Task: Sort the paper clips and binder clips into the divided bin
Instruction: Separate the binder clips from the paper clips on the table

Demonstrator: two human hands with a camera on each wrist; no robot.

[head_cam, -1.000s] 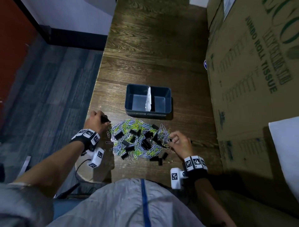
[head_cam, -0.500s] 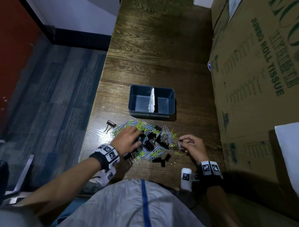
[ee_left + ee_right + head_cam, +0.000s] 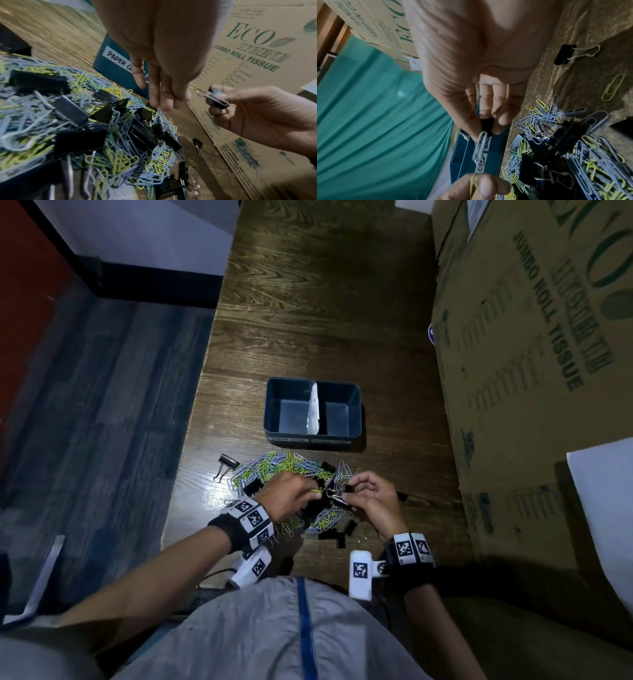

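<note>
The scene is dim overall, with a bright glare patch on the desk [image 3: 209,491] left of the fingers [image 3: 310,491], deep shadow toward the person's body, bowed edges, and the palms soft and unfocused in both wrist views.

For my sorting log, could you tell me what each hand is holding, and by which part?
The right hand pinches a black binder clip by its body. The left hand pinches a yellow paper clip near one end.
</note>
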